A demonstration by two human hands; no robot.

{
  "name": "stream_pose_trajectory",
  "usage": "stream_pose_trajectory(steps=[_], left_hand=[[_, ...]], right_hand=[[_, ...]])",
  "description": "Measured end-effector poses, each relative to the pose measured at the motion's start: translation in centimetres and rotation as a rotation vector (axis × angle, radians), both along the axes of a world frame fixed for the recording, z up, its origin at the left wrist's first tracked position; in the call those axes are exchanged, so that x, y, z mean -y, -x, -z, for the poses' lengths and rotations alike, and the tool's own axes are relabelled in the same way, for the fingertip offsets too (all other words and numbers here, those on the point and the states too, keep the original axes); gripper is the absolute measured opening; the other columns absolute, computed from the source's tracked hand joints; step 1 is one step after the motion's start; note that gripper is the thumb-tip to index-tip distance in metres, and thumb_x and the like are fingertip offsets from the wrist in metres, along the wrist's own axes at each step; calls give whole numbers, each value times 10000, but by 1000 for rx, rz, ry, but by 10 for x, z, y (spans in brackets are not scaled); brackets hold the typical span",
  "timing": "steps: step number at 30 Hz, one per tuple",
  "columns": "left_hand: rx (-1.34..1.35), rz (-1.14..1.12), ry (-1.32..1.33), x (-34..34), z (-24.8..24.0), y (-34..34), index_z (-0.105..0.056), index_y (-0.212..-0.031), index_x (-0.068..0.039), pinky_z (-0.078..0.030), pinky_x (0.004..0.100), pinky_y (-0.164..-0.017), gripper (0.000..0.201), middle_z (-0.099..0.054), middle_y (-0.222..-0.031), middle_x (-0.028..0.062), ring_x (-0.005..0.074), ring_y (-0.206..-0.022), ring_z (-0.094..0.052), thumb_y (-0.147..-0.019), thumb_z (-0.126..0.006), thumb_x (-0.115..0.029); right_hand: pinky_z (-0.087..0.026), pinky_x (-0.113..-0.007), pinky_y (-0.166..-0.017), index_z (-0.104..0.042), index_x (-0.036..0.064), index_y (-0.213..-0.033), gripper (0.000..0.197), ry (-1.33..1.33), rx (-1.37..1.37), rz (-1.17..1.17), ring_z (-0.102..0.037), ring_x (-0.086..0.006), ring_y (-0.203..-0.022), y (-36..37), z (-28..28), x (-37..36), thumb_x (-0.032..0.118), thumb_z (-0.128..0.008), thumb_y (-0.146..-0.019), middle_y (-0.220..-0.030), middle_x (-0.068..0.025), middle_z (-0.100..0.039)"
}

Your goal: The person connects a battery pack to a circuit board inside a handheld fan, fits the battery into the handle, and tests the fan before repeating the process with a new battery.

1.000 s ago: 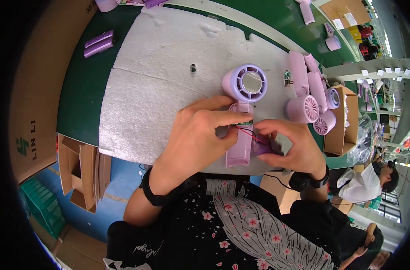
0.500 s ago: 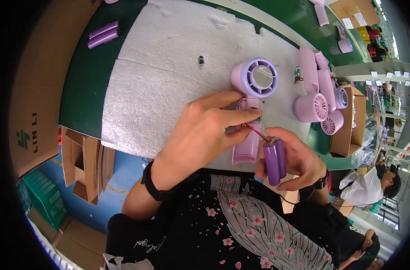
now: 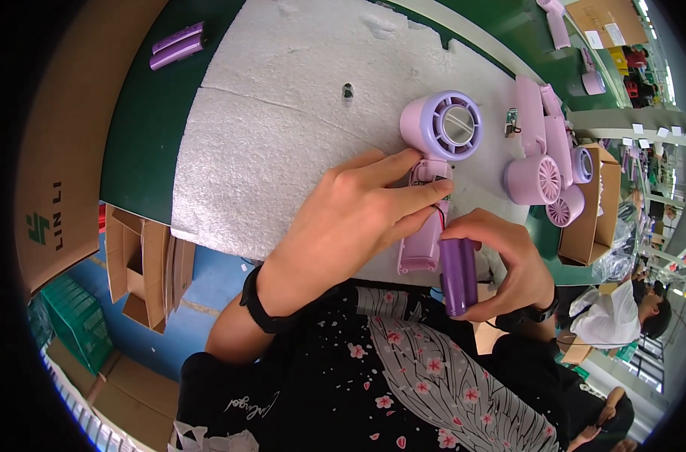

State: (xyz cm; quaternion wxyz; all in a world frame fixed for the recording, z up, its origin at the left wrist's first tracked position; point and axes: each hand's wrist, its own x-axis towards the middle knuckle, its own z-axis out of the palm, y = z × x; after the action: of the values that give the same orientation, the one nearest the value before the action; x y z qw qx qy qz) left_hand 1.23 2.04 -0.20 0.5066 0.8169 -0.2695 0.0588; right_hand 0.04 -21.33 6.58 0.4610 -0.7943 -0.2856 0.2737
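Here on the bench (image 3: 143,143) a foam sheet (image 3: 268,151) is laid; on it, a fan (image 3: 442,128) is set. Right of its handle (image 3: 420,253), a battery pack (image 3: 458,279) is held. A second pack (image 3: 176,53) is placed left of the sheet; over right, fan housings (image 3: 557,151) are grouped beside a carton (image 3: 582,245).

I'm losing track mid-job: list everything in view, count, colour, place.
Foam sheet: one, white, on green table
Fan: one, pink and lilac, centre
Battery pack: one, purple, beside fan
Wire: one visible, red, above battery pack
Spare cells: two, purple, far left
Fan parts: several, pink and lilac, right
Loose circuit board: one, green, beside fan parts
Cartons: several, brown, left and right
Crate: one, green, lower left
People: several, white or dark clothing, right
Left hand: one, at fan
Right hand: one, round battery pack
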Motion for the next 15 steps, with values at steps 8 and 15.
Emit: stream_pose_trajectory(steps=[8,15], left_hand=[[16,23,-7,0,0,0,-738,-1101,-90,-566,378,-716,376,-675,-1086,180,313,-845,-675,-727,-760,-62],[9,4,51,4,1,1,-737,-1093,-84,-560,385,-694,349,-675,-1048,177,305,-804,-668,-748,-738,-36]], right_hand=[[-513,-383,-777,-608,-4,-1183,755,132,319,-57,-621,-305,-891,0,10,-19,174,-893,-507,-1056,-140,-657],[-528,-382,-767,-587,-1,-1211,753,172,442,9,-611,-309,-887,9,15,-22,146,-887,-537,-1079,-124,-653]])
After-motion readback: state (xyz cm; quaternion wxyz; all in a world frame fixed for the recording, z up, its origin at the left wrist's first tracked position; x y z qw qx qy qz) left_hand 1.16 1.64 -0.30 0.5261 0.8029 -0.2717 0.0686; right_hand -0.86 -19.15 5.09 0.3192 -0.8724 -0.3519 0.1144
